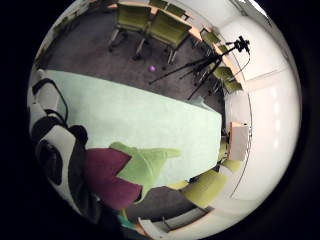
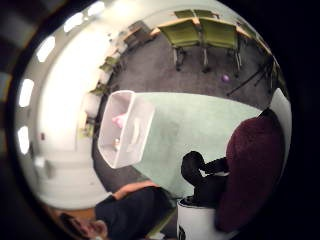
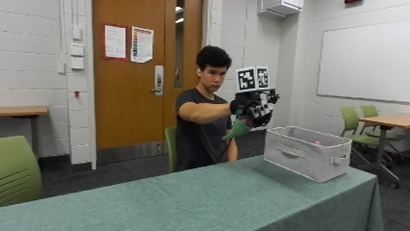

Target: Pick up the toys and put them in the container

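Gloved right hand (image 3: 253, 109) grips a maroon-and-green plush toy (image 3: 238, 129) aloft, short of the fabric bin (image 3: 307, 153); early release would drop it onto the surface (image 3: 192, 202).

A green and maroon toy (image 1: 131, 172) is held in the black-gloved right hand (image 3: 251, 108). A light grey container (image 3: 307, 151) is noted on a pale green tablecloth (image 3: 211, 202).

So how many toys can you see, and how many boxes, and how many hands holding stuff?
Toys: 2, a green and maroon toy in the gloved right hand, and a pink toy in the container.
Containers: 1, the white container on the table.
Hands holding something: 1.
Total: 4.
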